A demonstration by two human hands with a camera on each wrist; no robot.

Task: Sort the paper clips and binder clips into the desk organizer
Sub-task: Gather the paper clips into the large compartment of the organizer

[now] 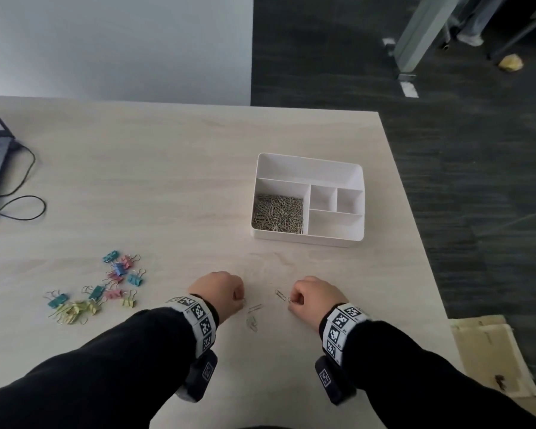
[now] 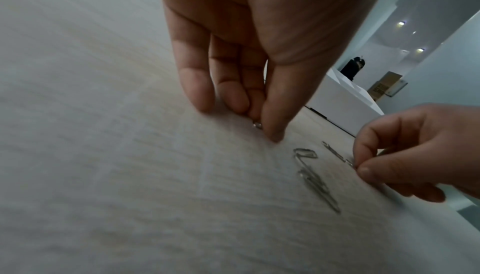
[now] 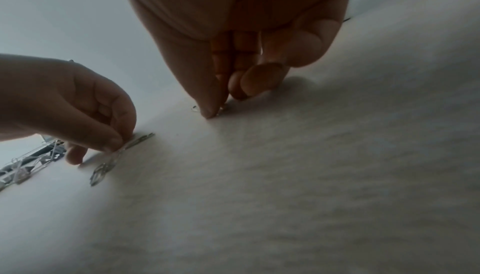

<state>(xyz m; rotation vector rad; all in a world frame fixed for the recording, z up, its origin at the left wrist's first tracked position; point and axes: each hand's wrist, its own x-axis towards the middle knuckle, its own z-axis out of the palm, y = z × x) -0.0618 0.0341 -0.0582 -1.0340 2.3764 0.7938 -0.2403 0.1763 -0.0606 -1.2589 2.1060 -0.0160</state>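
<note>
Head view showed the left hand (image 1: 216,289) and right hand (image 1: 314,293) each pinching a paper clip (image 1: 289,300) on the tabletop (image 1: 167,187), near the desk organizer (image 1: 308,239).

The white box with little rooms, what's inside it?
The white plastic desk organizer holds a heap of silver paper clips in its near-left compartment. The other compartments look bare, though their walls hide parts of their floors.

A white organizer (image 1: 310,168) sits on the desk, its near-left compartment heaped with silver paper clips (image 1: 278,213), the other compartments bare. A few loose clips (image 1: 254,314) lie nearer. Pastel binder clips (image 1: 106,289) are scattered to the left.
</note>
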